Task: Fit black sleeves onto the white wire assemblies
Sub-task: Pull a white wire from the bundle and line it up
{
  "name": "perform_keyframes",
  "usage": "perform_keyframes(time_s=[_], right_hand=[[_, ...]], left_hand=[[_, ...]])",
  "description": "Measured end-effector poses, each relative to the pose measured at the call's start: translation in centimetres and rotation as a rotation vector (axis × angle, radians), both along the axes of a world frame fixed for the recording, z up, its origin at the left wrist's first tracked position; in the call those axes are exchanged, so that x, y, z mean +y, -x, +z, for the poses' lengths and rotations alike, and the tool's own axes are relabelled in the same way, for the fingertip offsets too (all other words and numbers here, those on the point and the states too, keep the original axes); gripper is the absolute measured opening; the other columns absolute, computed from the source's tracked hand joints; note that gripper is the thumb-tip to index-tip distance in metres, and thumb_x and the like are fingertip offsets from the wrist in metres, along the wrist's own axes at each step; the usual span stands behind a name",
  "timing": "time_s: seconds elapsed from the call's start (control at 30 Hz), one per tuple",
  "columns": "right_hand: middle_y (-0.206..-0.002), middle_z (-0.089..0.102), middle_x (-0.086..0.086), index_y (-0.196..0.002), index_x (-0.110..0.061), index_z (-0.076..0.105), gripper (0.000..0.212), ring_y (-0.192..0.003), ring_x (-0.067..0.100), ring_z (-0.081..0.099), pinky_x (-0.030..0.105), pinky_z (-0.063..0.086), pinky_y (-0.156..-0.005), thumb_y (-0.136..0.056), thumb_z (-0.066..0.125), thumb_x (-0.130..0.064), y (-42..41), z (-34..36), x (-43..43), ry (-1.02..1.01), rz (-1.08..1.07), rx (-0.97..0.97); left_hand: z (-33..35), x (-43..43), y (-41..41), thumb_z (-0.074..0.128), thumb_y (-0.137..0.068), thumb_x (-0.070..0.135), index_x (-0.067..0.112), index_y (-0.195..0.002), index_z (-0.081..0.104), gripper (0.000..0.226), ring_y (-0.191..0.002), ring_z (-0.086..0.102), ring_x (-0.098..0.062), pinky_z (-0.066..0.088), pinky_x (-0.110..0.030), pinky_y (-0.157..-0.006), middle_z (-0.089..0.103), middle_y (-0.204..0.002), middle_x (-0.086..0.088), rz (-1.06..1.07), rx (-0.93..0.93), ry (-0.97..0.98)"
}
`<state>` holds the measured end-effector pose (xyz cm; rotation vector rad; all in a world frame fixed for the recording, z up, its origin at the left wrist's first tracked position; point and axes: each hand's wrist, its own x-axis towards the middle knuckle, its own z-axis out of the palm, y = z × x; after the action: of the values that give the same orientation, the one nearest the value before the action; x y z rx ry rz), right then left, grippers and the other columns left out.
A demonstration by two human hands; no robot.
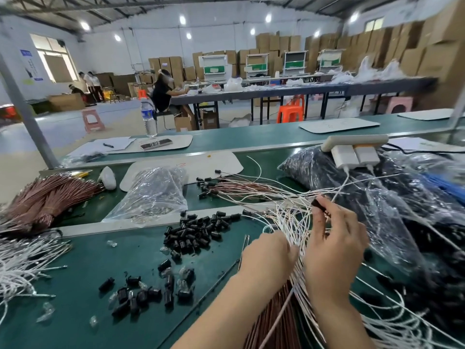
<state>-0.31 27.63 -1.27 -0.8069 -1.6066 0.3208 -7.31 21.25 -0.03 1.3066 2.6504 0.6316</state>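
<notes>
My right hand (334, 245) pinches a black sleeve (317, 204) between thumb and forefinger at the tip of a white wire. My left hand (270, 250) grips the bundle of white wire assemblies (289, 217), which fans upward from under both hands. Loose black sleeves (198, 230) lie heaped on the green mat, with more scattered sleeves (143, 295) nearer me among small clear bulbs. Finished wires with sleeves (226, 188) lie spread beyond the heap.
A clear bag of parts (153, 195) sits left of centre. Copper-coloured wire bundles (47, 200) and white wires (22, 268) lie at the left. Large plastic bags of black parts (392, 212) fill the right, topped by a power strip (354, 144). A water bottle (149, 117) stands behind.
</notes>
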Motion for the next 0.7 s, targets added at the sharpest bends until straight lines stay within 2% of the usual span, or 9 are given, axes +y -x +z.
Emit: perform_keyframes(time_s=[0.07,0.17,0.23,0.3,0.37,0.47,0.6,0.7], right_hand=[[-0.109,0.071,0.013,-0.116,-0.005,0.071,0.022,-0.097,0.034,0.064,0.039,0.042,-0.09,-0.096,0.066,-0.013,0.2,-0.2,0.0,0.012,0.013,0.005],[-0.107,0.071,0.013,-0.114,-0.004,0.072,0.02,-0.095,0.034,0.064,0.047,0.048,-0.089,-0.095,0.068,-0.01,0.4,-0.2,0.0,-0.005,0.023,0.018],[-0.107,0.071,0.013,-0.113,-0.004,0.072,0.02,-0.095,0.035,0.065,0.048,0.047,-0.088,-0.095,0.069,-0.009,0.4,-0.2,0.0,-0.004,0.027,0.026],[-0.108,0.071,0.013,-0.114,-0.005,0.072,0.02,-0.097,0.033,0.064,0.048,0.048,-0.089,-0.096,0.067,-0.011,0.4,-0.2,0.0,0.021,0.037,0.041],[-0.11,0.071,0.011,-0.116,-0.006,0.071,0.021,-0.099,0.03,0.061,0.049,0.049,-0.088,-0.098,0.064,-0.015,0.3,-0.1,-0.1,0.053,0.047,0.062],[-0.11,0.07,0.01,-0.117,-0.008,0.07,0.022,-0.1,0.027,0.059,0.048,0.05,-0.087,-0.099,0.063,-0.017,0.4,0.0,-0.1,0.069,0.055,0.085],[-0.111,0.07,0.008,-0.118,-0.01,0.069,0.025,-0.101,0.02,0.057,0.046,0.05,-0.087,-0.1,0.059,-0.025,0.3,-0.2,-0.2,0.107,0.074,0.107],[-0.112,0.069,0.006,-0.12,-0.01,0.068,0.028,-0.102,0.012,0.051,0.048,0.052,-0.088,-0.1,0.058,-0.026,0.3,-0.2,-0.3,0.111,0.091,0.104]], left_hand=[[0.7,1.1,0.0,0.048,-0.101,0.032,0.012,-0.086,0.049,0.025,-0.101,0.064,-0.038,0.044,-0.037,-0.074,0.066,-0.109,-0.015,0.027,-0.007,0.134],[1.6,2.1,-0.2,0.05,-0.097,0.015,0.012,-0.089,0.05,0.008,-0.111,0.062,-0.038,0.041,-0.037,-0.078,0.063,-0.121,-0.015,0.061,-0.051,0.258],[1.9,2.4,-0.2,0.05,-0.095,0.01,0.012,-0.077,0.043,0.02,-0.105,0.063,-0.036,0.042,-0.035,-0.077,0.064,-0.113,-0.012,0.064,-0.088,0.277],[2.1,2.3,0.3,0.05,-0.098,0.016,0.012,-0.072,0.041,0.028,-0.079,0.062,-0.031,0.044,-0.032,-0.071,0.062,-0.086,-0.009,0.055,-0.217,0.235],[2.3,2.0,1.0,0.047,-0.099,0.025,0.007,-0.074,0.048,0.031,-0.059,0.053,-0.026,0.045,-0.029,-0.064,0.059,-0.072,-0.01,0.066,-0.373,0.122],[3.0,0.9,1.3,0.047,-0.095,0.029,0.009,-0.073,0.05,0.03,-0.06,0.046,-0.023,0.041,-0.031,-0.062,0.054,-0.069,-0.014,0.064,-0.479,-0.111],[5.6,-0.4,1.4,0.052,-0.096,0.025,0.006,-0.077,0.057,0.027,-0.058,0.047,-0.018,0.043,-0.034,-0.057,0.053,-0.067,-0.008,0.043,-0.434,-0.436],[8.9,-1.8,2.2,0.053,-0.099,0.02,-0.001,-0.09,0.062,0.025,-0.051,0.052,-0.01,0.046,-0.022,-0.048,0.06,-0.066,-0.003,0.054,-0.523,-0.706]])
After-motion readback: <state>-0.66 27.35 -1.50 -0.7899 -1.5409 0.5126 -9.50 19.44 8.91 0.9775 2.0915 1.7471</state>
